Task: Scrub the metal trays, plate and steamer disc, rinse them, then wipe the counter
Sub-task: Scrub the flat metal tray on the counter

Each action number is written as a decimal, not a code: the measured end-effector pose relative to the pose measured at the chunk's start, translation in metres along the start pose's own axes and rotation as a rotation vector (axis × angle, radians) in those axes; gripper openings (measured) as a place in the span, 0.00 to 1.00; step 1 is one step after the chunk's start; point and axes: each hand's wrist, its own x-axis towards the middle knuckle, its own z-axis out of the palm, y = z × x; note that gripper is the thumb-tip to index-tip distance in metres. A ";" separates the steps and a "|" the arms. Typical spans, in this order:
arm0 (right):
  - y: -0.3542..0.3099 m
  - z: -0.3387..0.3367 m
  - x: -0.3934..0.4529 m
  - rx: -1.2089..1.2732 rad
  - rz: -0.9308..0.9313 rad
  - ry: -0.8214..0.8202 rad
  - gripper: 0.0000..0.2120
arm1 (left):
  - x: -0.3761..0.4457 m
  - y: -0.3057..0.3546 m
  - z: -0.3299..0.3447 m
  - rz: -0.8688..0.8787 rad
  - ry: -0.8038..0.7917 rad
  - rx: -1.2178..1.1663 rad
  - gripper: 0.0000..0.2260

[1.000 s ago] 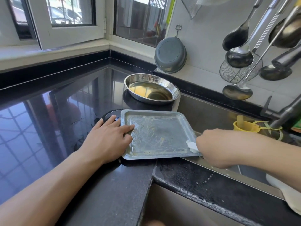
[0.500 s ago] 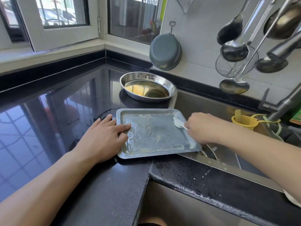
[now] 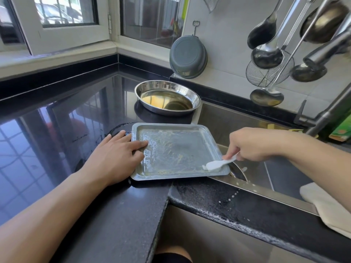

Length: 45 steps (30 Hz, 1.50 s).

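Note:
A square metal tray point(image 3: 176, 149) streaked with yellowish residue lies on the black counter, its right side hanging over the sink. My left hand point(image 3: 115, 156) presses flat on the tray's left rim, fingers straight. My right hand point(image 3: 252, 144) grips the handle of a small white scraper point(image 3: 216, 165), whose blade touches the tray's near right corner. Behind the tray stands a round steel plate point(image 3: 167, 97) with a deep rim. A dark round disc point(image 3: 117, 130) peeks out from under the tray's left side.
The steel sink point(image 3: 266, 175) lies to the right, with a faucet point(image 3: 326, 114) over it. Ladles and a wire skimmer point(image 3: 269, 71) hang on the wall. A grey basin point(image 3: 188, 56) hangs behind the plate. A beige cloth point(image 3: 328, 205) lies on the sink's front edge.
My right hand carried the scraper from the tray's near right edge up to its far right part, then back down to the near right corner. The left hand stayed on the rim.

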 end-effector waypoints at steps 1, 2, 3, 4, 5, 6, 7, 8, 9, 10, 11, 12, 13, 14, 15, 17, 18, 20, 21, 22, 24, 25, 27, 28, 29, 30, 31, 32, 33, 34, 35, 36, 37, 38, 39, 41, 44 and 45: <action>-0.001 0.004 0.005 0.026 -0.031 0.020 0.19 | 0.000 0.000 0.000 -0.007 0.002 0.000 0.36; -0.005 0.010 0.009 0.053 -0.081 0.028 0.18 | 0.000 0.001 0.000 -0.015 0.001 0.002 0.34; -0.009 0.015 0.012 0.077 -0.134 0.030 0.17 | -0.001 0.002 -0.001 -0.019 -0.004 0.003 0.34; -0.012 0.021 0.013 0.094 -0.174 0.039 0.17 | -0.002 0.003 -0.001 -0.019 -0.009 0.006 0.35; -0.011 0.023 0.012 0.096 -0.185 0.064 0.17 | -0.002 0.004 -0.002 -0.020 -0.014 0.008 0.35; -0.006 0.020 0.009 0.072 -0.161 0.096 0.17 | -0.002 0.005 -0.003 -0.025 -0.019 0.007 0.35; 0.002 0.017 0.006 0.033 -0.126 0.122 0.17 | -0.002 0.004 -0.003 -0.030 -0.021 0.004 0.33; 0.010 0.014 0.002 -0.003 -0.087 0.129 0.15 | -0.001 0.004 -0.002 -0.032 -0.021 0.004 0.31; 0.017 0.012 -0.002 -0.008 -0.056 0.121 0.13 | -0.001 0.003 -0.002 -0.032 -0.022 0.002 0.29; 0.020 0.011 -0.005 0.012 -0.043 0.113 0.11 | -0.001 0.003 -0.002 -0.031 -0.022 -0.001 0.27; 0.019 0.012 -0.007 0.027 -0.048 0.119 0.09 | -0.002 0.004 -0.002 -0.031 -0.024 -0.005 0.27; 0.013 0.014 -0.008 0.036 -0.060 0.134 0.09 | -0.002 0.004 -0.002 -0.031 -0.028 -0.007 0.28; 0.005 0.018 -0.007 0.046 -0.077 0.152 0.09 | -0.003 0.005 -0.002 -0.031 -0.033 -0.008 0.30; -0.003 0.020 -0.006 0.061 -0.104 0.167 0.09 | -0.003 0.005 -0.002 -0.032 -0.036 -0.008 0.30; -0.009 0.022 -0.005 0.080 -0.138 0.174 0.11 | -0.003 0.004 -0.002 -0.032 -0.034 -0.010 0.29; -0.008 0.019 -0.002 0.074 -0.149 0.182 0.11 | -0.003 0.004 -0.002 -0.028 -0.020 -0.020 0.27; -0.003 0.016 -0.002 0.056 -0.117 0.187 0.11 | -0.003 0.004 -0.002 -0.027 -0.017 -0.021 0.26; 0.010 0.012 -0.004 0.025 -0.041 0.184 0.12 | -0.002 0.003 -0.002 -0.023 -0.022 -0.019 0.25; 0.013 0.014 -0.006 0.028 -0.022 0.173 0.12 | -0.002 0.003 -0.001 -0.021 -0.025 -0.018 0.26; 0.012 0.018 -0.008 0.030 -0.019 0.157 0.12 | -0.002 0.004 -0.001 -0.023 -0.027 -0.020 0.26; 0.004 0.028 -0.010 0.028 -0.018 0.140 0.14 | -0.001 0.003 0.000 -0.024 -0.027 -0.013 0.24; -0.001 0.033 -0.012 0.021 -0.011 0.136 0.17 | -0.001 0.003 0.000 -0.020 -0.024 -0.007 0.25; -0.006 0.038 -0.015 0.014 -0.001 0.137 0.18 | 0.000 0.002 0.000 -0.010 -0.017 0.004 0.30; -0.007 0.037 -0.016 0.021 0.004 0.142 0.17 | 0.000 0.001 0.000 -0.006 -0.013 0.004 0.32; -0.007 0.034 -0.018 0.046 0.021 0.148 0.16 | 0.001 0.001 0.001 -0.001 -0.007 0.007 0.34; -0.010 0.031 -0.019 0.079 0.049 0.161 0.16 | 0.002 0.001 0.001 0.005 -0.005 0.010 0.35; -0.013 0.029 -0.020 0.109 0.084 0.173 0.16 | 0.001 0.001 0.001 0.008 -0.003 0.013 0.37; -0.018 0.029 -0.020 0.127 0.115 0.188 0.17 | 0.001 0.001 0.002 0.010 0.003 0.014 0.38; -0.024 0.030 -0.020 0.124 0.132 0.194 0.17 | 0.001 0.001 0.003 0.010 0.011 0.017 0.38; -0.032 0.033 -0.020 0.112 0.123 0.192 0.16 | 0.001 0.001 0.003 0.009 0.015 0.021 0.38; -0.042 0.035 -0.022 0.110 0.098 0.188 0.15 | 0.001 0.002 0.003 0.007 0.017 0.025 0.38; -0.050 0.036 -0.025 0.135 0.070 0.179 0.15 | 0.001 0.002 0.002 0.006 0.018 0.026 0.38; -0.055 0.037 -0.027 0.174 0.051 0.166 0.15 | 0.001 0.002 0.002 0.007 0.020 0.024 0.38; -0.055 0.037 -0.028 0.197 0.053 0.167 0.16 | 0.001 0.002 0.002 0.006 0.020 0.020 0.39; -0.052 0.036 -0.027 0.196 0.079 0.182 0.16 | 0.001 0.002 0.002 0.005 0.018 0.016 0.39; -0.043 0.033 -0.024 0.172 0.180 0.219 0.17 | 0.001 0.003 0.002 0.007 0.021 0.010 0.39; -0.047 0.034 -0.022 0.206 0.225 0.214 0.16 | 0.000 0.004 0.002 0.008 0.034 0.010 0.39; -0.054 0.033 -0.022 0.222 0.193 0.195 0.16 | 0.000 0.004 0.001 0.008 0.038 0.009 0.39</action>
